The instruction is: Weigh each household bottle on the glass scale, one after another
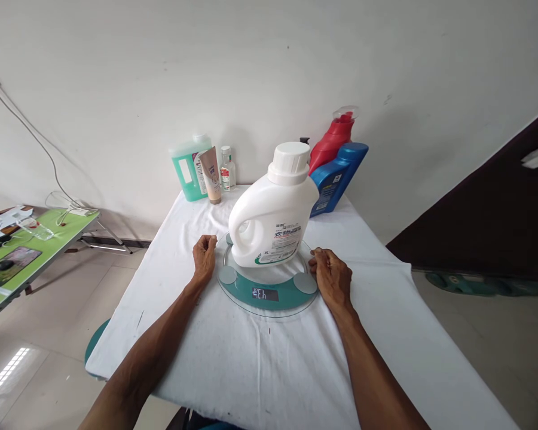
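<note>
Both forearms reach to a round glass scale (267, 294): left hand (204, 255) and right hand (330, 276) curl loosely at its rim, seemingly touching. White detergent jug (271, 215) already stands on it, display lit.

Round glass scale w/ teal band (269, 295) sits mid-counter on the white-cloth-covered counter (260, 364). White plastic detergent jug w/ handle (271, 218) stands upright on the scale. Left hand (205, 257) rests on counter at scale's left rim, right hand (332, 276) at its right rim. Behind, along wall: green liquid jug (189, 167) far left, beige tube (211, 176) before it, small clear bottle (227, 169) just right. Blue jug (336, 176) behind-right of white jug, red bottle (334, 140) behind the blue one. Green folding table (36, 245) well left of counter.
</note>
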A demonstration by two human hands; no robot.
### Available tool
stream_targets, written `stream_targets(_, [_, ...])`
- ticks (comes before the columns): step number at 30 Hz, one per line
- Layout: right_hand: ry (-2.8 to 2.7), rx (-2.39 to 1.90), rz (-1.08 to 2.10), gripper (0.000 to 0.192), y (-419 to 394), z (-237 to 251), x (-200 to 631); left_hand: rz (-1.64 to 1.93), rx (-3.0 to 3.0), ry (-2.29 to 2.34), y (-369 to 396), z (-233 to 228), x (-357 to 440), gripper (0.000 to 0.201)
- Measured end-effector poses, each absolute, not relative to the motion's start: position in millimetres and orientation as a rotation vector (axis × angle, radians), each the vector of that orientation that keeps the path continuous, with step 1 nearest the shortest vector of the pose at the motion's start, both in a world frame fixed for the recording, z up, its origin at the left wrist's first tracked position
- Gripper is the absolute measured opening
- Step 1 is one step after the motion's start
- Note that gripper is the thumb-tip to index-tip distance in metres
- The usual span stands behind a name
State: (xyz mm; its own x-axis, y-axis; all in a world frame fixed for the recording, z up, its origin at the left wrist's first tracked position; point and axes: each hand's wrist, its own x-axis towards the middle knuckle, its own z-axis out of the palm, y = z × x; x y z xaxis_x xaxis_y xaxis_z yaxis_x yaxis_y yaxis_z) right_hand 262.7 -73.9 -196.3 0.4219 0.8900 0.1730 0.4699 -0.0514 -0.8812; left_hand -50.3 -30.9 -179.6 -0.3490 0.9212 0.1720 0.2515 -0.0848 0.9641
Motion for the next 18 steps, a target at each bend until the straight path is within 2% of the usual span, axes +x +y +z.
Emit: stream_targets(18, [-1.201, -1.698, 0.524, 0.066, -74.3, -195.7, 261.9, 1.475, 1.276, 1.596, -33.1, -177.7, -49.7, 0.035])
